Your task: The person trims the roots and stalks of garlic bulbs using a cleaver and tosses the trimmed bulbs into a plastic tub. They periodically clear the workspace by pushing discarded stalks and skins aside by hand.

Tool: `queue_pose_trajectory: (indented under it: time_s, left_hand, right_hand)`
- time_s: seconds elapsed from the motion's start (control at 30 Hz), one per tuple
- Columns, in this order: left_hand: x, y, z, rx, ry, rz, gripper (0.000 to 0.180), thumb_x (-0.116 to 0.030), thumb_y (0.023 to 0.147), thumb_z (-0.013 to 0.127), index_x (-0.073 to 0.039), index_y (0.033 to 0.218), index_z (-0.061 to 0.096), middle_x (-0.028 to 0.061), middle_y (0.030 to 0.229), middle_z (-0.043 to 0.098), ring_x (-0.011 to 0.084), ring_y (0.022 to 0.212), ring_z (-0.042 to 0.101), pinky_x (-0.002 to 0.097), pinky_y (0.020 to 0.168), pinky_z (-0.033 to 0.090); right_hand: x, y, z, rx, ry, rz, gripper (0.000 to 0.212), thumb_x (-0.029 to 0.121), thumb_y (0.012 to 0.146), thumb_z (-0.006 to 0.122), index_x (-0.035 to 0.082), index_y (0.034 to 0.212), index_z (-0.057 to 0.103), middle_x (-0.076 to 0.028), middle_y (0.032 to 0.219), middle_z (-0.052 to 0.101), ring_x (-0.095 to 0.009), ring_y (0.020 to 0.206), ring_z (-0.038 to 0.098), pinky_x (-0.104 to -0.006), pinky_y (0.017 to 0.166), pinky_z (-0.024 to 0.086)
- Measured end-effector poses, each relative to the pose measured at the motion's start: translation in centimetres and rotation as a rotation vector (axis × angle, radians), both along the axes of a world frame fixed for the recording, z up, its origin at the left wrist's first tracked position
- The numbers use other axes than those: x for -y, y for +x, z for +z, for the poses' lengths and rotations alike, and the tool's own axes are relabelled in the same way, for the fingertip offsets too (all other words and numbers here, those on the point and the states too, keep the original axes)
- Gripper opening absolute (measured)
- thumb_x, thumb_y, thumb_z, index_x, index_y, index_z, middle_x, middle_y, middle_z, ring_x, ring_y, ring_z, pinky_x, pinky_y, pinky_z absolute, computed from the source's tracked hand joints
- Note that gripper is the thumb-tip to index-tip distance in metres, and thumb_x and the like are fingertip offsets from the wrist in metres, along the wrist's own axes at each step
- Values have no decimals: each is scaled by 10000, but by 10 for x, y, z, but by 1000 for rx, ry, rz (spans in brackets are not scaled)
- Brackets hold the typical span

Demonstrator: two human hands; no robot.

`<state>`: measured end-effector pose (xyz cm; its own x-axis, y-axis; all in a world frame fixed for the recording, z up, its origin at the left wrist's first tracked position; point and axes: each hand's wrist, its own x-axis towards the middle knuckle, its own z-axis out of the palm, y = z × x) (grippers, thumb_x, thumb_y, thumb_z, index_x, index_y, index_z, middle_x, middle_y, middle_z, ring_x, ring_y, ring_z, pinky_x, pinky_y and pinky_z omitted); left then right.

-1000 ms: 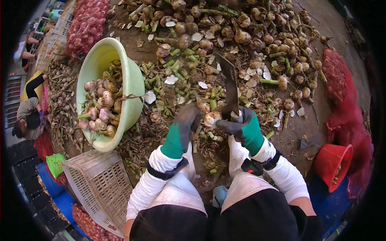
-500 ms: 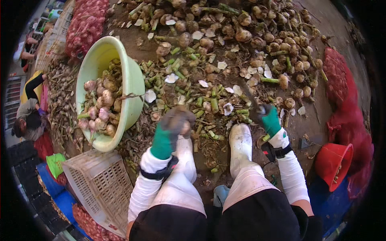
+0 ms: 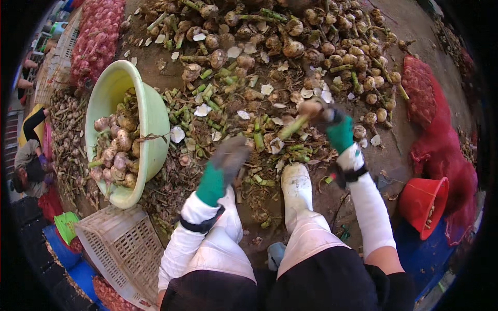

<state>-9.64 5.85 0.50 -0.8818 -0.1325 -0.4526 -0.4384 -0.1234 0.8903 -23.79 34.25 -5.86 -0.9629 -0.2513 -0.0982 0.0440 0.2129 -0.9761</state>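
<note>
Blurred hands (image 3: 231, 154) (image 3: 333, 118), garlic bulb (image 3: 310, 108) perhaps in right

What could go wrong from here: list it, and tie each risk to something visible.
The garlic bulb in the gloved right hand might slip and drop among the trimmings.
Cut stems litter the ground around the white boots, so a foot could skid.
Bulbs are piled inside the pale green tub; a knock could perhaps spill some.

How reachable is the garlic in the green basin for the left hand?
Probably yes: the basin looks open above the garlic, though the left hand must reach over its near wall.
</note>
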Motion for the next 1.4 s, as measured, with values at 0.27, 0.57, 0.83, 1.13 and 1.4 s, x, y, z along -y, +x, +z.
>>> queue_pose_trajectory:
  time_s: [0.27, 0.57, 0.83, 1.13, 1.4]
  left_hand:
    - [-3, 13, 13, -84, 503, -246, 544, -62, 806, 645, -27, 1291, 399, 130, 1279, 478, 223, 1122, 534, 345, 948, 455]
    - [19, 83, 44, 41, 346, -431, 560, -125, 902, 512, 32, 1389, 284, 158, 1400, 386, 231, 1240, 447, 360, 1041, 366]
    - [13, 42, 64, -548, -557, -747, 281, -33, 836, 588, -16, 1115, 558, 79, 1085, 621, 186, 984, 605, 292, 920, 473]
    - [-8, 20, 42, -447, -195, -376, 759, -175, 634, 794, -19, 1274, 419, 128, 1186, 553, 238, 1047, 567, 346, 881, 460]
    - [-5, 22, -1, -235, 15, 26, 592, -344, 850, 584, 9, 1296, 419, 150, 1229, 520, 251, 1141, 512, 379, 976, 412]
  right_hand:
    - [66, 76, 121, -446, 185, 538, 403, 117, 598, 777, 84, 976, 639, -135, 1071, 640, -351, 901, 639, -389, 819, 504]
    - [65, 99, 144, -467, 700, 743, 425, 360, 632, 714, 139, 970, 581, -72, 838, 613, -287, 729, 622, -420, 598, 457]
    - [51, 100, 88, -460, 646, 580, 500, 384, 520, 760, 133, 921, 598, -85, 792, 598, -297, 686, 601, -416, 588, 441]
    - [30, 86, 94, 696, -186, 120, 230, 211, 770, 715, 22, 885, 653, 13, 648, 595, -45, 508, 490, -221, 451, 380]
    - [75, 83, 101, 672, -210, 185, 253, 147, 752, 752, 41, 937, 615, 31, 777, 566, -45, 644, 484, -205, 558, 398]
